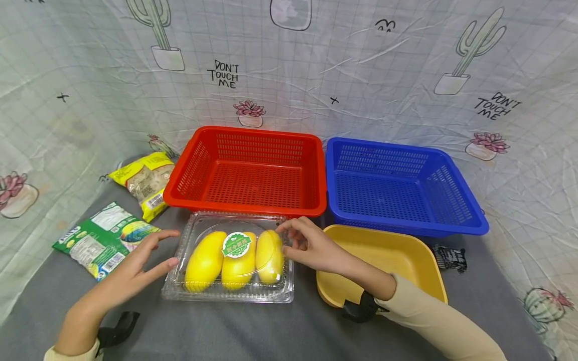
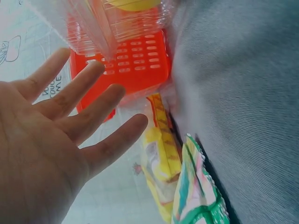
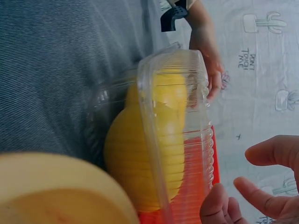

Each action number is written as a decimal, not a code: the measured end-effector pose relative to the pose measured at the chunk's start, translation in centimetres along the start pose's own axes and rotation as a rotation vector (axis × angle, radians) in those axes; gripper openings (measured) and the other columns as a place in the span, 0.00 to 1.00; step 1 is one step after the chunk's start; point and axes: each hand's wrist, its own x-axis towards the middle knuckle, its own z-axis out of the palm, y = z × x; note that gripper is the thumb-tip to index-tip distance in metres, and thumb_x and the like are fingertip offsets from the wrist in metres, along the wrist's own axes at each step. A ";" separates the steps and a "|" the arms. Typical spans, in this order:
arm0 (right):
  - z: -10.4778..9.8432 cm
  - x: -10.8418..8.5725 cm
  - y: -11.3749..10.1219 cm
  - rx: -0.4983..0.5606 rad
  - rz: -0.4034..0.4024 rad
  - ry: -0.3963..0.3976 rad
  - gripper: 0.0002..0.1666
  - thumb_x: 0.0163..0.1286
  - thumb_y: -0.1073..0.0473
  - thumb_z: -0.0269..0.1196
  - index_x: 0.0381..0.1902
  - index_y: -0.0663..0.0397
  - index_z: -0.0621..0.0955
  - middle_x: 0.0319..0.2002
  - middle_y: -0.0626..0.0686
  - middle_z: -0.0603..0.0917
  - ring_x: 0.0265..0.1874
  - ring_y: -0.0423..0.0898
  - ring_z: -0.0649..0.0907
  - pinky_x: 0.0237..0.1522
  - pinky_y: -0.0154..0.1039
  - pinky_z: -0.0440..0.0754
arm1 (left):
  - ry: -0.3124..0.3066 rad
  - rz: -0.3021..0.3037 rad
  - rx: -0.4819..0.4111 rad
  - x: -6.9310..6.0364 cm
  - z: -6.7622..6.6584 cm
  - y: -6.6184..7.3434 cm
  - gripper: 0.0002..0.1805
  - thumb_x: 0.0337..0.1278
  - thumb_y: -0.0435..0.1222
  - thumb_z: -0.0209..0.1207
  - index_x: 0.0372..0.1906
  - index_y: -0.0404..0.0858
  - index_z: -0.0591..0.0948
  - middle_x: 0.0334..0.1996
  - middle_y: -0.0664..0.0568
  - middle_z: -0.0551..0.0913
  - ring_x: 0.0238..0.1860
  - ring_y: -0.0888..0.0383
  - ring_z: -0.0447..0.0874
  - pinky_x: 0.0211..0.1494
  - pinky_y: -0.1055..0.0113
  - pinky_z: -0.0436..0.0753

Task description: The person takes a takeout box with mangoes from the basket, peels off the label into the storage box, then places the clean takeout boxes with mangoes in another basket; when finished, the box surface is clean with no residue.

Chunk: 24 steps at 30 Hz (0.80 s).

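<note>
A clear plastic clamshell box (image 1: 228, 297) with three yellow mangoes (image 1: 203, 265) inside lies on the grey cloth, in front of the red basket. Its lid is over the fruit and bears a round green-and-white sticker (image 1: 237, 244). My left hand (image 1: 128, 273) is just left of the box, its fingers spread and holding nothing. Above the box's right side is my right hand (image 1: 318, 245), its thumb and index finger apart. In the right wrist view, no object shows between those fingers (image 3: 259, 196); the other fingers are bent. Contact with the lid is unclear.
The red basket (image 1: 246, 206) and blue basket (image 1: 406, 223) stand side by side at the back. A yellow tub (image 1: 384, 245) sits at right, beside a small black packet (image 1: 451, 258). Left lie a green bag (image 1: 106, 238) and a yellow bag (image 1: 149, 180).
</note>
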 end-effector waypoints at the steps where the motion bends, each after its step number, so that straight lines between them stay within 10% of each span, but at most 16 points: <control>1: 0.0 0.1 -0.1 0.005 -0.008 0.004 0.19 0.65 0.63 0.63 0.54 0.62 0.77 0.40 0.60 0.72 0.34 0.45 0.74 0.34 0.32 0.78 | -0.003 -0.002 -0.004 0.2 0.0 0.1 0.31 0.64 0.34 0.60 0.70 0.43 0.64 0.65 0.46 0.68 0.63 0.71 0.60 0.58 0.89 0.55; 15: 1.0 1.7 -0.6 0.090 -0.049 -0.011 0.17 0.67 0.65 0.62 0.53 0.64 0.78 0.45 0.63 0.77 0.40 0.44 0.77 0.42 0.31 0.81 | -0.048 -0.010 0.027 2.6 0.2 0.4 0.41 0.65 0.37 0.60 0.77 0.52 0.52 0.67 0.46 0.66 0.63 0.55 0.64 0.58 0.71 0.67; 24: 1.7 2.7 -0.7 0.107 -0.042 -0.077 0.17 0.67 0.65 0.61 0.53 0.63 0.78 0.46 0.59 0.77 0.41 0.43 0.77 0.45 0.33 0.81 | -0.053 -0.010 0.028 3.8 0.7 -0.1 0.38 0.59 0.39 0.65 0.73 0.49 0.63 0.69 0.46 0.64 0.64 0.46 0.65 0.59 0.39 0.69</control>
